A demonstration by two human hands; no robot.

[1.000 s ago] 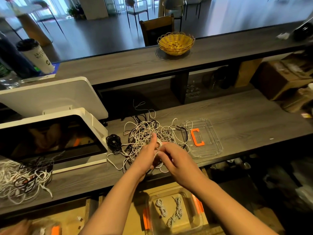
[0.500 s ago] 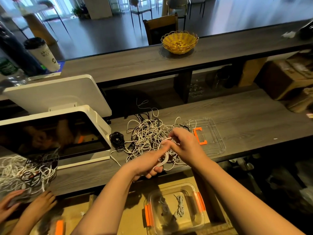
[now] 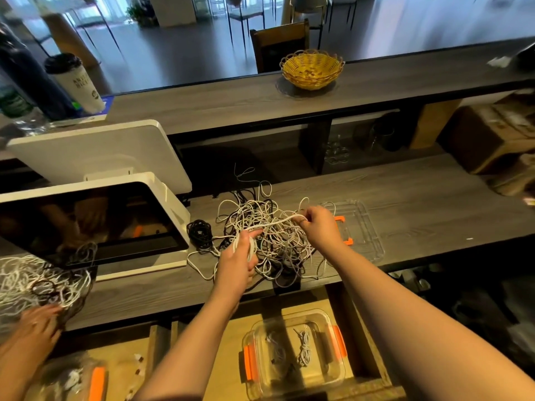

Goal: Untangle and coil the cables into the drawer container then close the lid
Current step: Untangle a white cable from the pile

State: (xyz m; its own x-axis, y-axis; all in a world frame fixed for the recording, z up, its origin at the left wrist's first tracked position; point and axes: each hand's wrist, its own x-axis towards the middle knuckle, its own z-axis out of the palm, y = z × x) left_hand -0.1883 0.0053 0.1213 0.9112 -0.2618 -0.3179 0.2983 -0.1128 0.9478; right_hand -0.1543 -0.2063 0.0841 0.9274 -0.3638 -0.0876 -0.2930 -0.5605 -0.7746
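Grey wood-grain counter (image 3: 419,204) under tangled cables (image 3: 269,235), clear lid (image 3: 362,227), white monitor (image 3: 95,224).

Dim indoor counter, daylight from far windows, glare on floor, edges bowed, background perhaps motion-blurred

A yellow wicker basket (image 3: 312,69) stands on the upper counter (image 3: 202,105) at twelve o'clock. At ten o'clock a white paper cup (image 3: 76,82) with a black lid stands there. A white-framed screen (image 3: 92,224) tilts at nine o'clock.
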